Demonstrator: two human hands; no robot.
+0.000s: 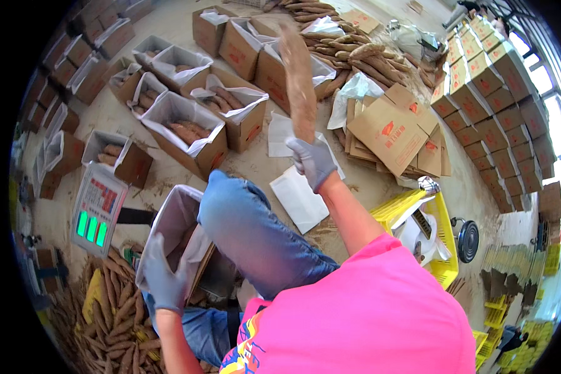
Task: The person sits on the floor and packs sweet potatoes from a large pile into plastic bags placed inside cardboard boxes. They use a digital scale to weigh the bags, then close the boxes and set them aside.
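Observation:
My right hand, in a grey glove, grips the lower end of a long brown root, which stands out away from me and is blurred towards its tip. My left hand, gloved alike with fingers spread, is at the near side of a cardboard box with a white liner between my legs; whether it touches the liner I cannot tell. Inside that box the contents are mostly in shadow. A scale display with lit green digits stands to the box's left. White liner sheets lie on the floor beyond my knee.
Lined boxes with roots stand ahead on the left. Loose roots are heaped at lower left, with another pile at the top. Flattened cartons and a yellow crate are on the right, before stacked boxes.

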